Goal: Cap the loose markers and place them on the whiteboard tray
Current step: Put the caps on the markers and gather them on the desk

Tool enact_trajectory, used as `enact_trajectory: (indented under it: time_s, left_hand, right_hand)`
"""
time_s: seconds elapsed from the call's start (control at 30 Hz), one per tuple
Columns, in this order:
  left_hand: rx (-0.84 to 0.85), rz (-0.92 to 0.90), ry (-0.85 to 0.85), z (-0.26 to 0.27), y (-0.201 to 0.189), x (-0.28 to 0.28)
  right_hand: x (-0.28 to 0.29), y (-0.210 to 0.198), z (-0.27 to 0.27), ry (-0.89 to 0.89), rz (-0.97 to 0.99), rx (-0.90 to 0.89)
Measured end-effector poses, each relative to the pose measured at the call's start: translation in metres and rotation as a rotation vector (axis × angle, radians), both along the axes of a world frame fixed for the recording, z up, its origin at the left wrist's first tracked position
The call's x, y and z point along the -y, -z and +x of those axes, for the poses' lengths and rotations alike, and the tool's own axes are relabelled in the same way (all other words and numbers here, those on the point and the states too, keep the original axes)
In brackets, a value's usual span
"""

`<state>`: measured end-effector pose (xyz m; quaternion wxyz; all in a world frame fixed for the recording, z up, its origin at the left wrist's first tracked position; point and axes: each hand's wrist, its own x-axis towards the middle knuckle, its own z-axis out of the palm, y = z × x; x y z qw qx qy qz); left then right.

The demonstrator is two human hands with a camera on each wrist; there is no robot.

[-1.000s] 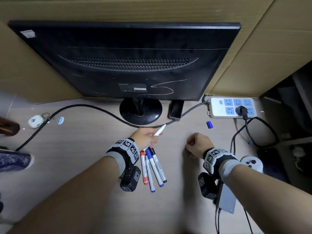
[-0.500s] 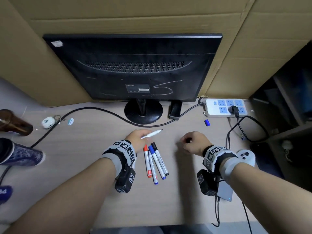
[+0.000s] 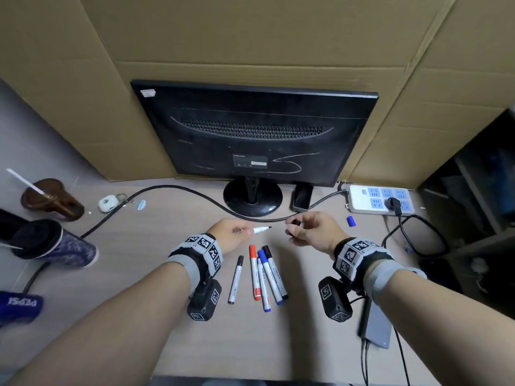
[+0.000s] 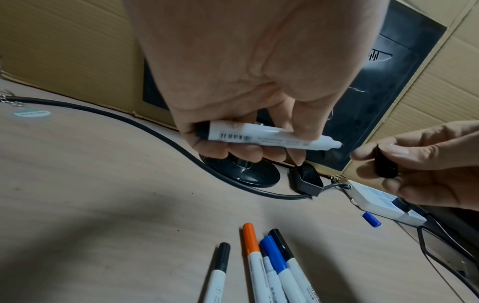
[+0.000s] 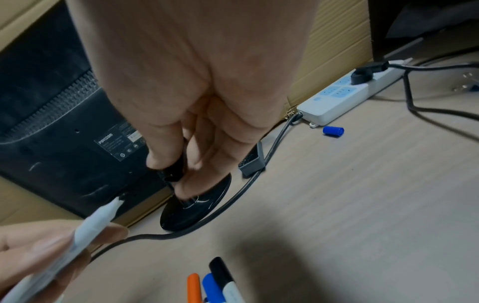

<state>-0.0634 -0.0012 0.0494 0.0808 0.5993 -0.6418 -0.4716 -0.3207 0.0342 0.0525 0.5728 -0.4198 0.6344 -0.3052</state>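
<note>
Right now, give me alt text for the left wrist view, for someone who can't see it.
The left hand holds an uncapped white marker, its tip pointing at a black cap pinched in the right hand just short of it. Below, on the desk, lie capped black, orange and blue markers and a loose blue cap.

White barrel, black tip noted on held marker; black cap; blue loose cap; wristbands patterned black-and-white squares.
</note>
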Motion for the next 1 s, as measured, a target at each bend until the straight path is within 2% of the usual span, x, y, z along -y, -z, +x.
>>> enact_trajectory:
  time_s: [0.13, 0.4, 0.67, 1.0]
  left_hand:
    - [-0.031, -0.015, -0.016, 0.002, -0.004, -0.002]
    - [-0.074, 0.002, -0.043, 0.001, -0.01, -0.004]
    - [-0.165, 0.066, -0.089, -0.003, -0.02, -0.006]
    - [-0.165, 0.071, -0.073, -0.001, -0.022, -0.006]
  right_hand:
    - [-0.001, -0.004, 0.006, 0.049, -0.056, 0.097]
    - [0.0, -0.011, 0.008, 0.161, 0.064, 0.275]
    - [0.0, -0.009, 0.005, 0.11, -0.018, 0.272]
    - [0.0, -0.022, 0.012, 0.079, 0.043, 0.352]
